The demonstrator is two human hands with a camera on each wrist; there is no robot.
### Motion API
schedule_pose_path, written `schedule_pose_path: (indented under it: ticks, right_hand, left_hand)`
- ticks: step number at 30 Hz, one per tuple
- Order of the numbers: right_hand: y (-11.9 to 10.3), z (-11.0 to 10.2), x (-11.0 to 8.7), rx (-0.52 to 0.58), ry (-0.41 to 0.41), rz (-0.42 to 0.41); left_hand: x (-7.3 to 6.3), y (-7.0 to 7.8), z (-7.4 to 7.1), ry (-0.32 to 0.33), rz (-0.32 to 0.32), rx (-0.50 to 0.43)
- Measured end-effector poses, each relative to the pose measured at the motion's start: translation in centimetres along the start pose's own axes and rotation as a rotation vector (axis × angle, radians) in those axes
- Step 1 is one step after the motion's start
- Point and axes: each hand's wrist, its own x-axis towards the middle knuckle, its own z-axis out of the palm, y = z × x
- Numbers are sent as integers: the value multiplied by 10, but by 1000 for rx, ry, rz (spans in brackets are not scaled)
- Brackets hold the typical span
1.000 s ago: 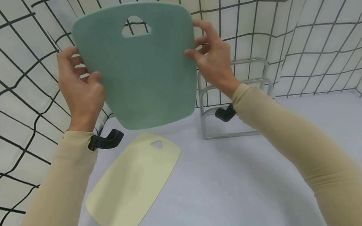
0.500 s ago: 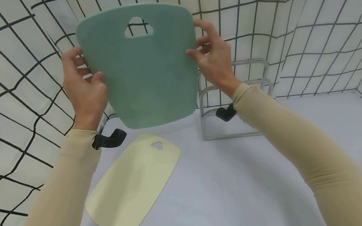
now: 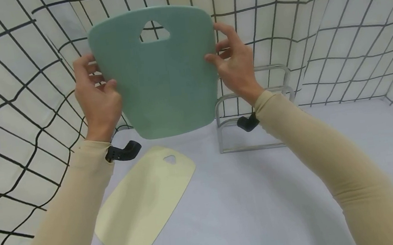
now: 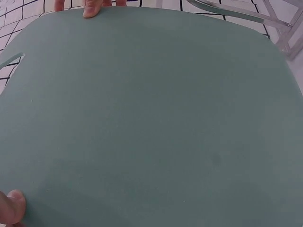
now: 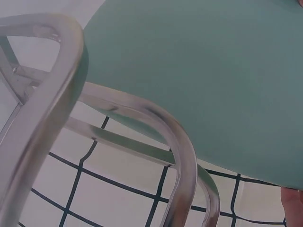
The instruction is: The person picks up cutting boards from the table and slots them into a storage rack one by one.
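Note:
A green cutting board (image 3: 166, 81) is held up off the table, its cut-out handle hole at the top. My left hand (image 3: 100, 99) pinches its left edge, thumb on the near face and fingers behind. On the opposite edge my right hand (image 3: 235, 63) grips it the same way. Below the green board, a pale yellow cutting board (image 3: 145, 205) lies flat and slanted. Behind my right wrist stands a silver metal rack (image 3: 221, 136) with upright loops; the right wrist view shows its loops (image 5: 180, 156) close in front of the green board.
A white cloth (image 3: 235, 211) covers the table. Pale walls with a dark grid pattern (image 3: 338, 29) rise at the back and both sides, the left one near my left arm. Each wrist wears a black camera mount, such as the left mount (image 3: 125, 151).
The left hand has shifted slightly right and down, and the green board's left side with it. My right hand has drifted a little to the right. The yellow board and rack stay put.

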Motion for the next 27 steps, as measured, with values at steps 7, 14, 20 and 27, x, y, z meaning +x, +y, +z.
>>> schedule_pose_path:
  ticks: [7, 14, 20, 27]
  right_hand:
    - [4, -5, 1, 7, 6, -29]
    - [6, -10, 1, -19, 5, -25]
    - [9, -16, 1, -29, 10, -30]
    - [13, -21, 2, -28, 23, -55]
  left_hand:
    - [0, 1, 5, -5, -5, -6]
    - [0, 1, 10, -9, 5, -22]
    - [-1, 3, 16, -14, 15, -20]
    - [-1, 8, 21, -16, 19, -28]
